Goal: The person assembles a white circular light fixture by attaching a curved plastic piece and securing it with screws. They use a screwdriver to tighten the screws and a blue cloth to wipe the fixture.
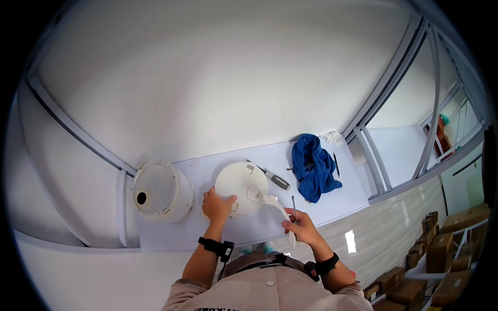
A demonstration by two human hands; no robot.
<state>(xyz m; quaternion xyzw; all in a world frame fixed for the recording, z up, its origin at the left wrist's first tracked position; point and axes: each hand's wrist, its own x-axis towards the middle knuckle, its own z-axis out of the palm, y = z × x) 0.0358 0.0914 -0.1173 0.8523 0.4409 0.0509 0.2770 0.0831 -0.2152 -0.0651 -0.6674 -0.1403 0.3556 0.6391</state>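
Loose leverage on the round white plastic disc (pixel 236 181), centre of the frame
Your left hand (pixel 217 206) clasps the disc's left edge over the white tabletop (pixel 340 203); your right hand (pixel 303 228), lower right of centre, is closed on the curved white plastic arm (pixel 276 203), with a thin metal shaft (pixel 294 203) jutting up beside it. A sideways tug could strain the arm where it meets the disc; a shared grip could let the shaft slip and scratch the plastic
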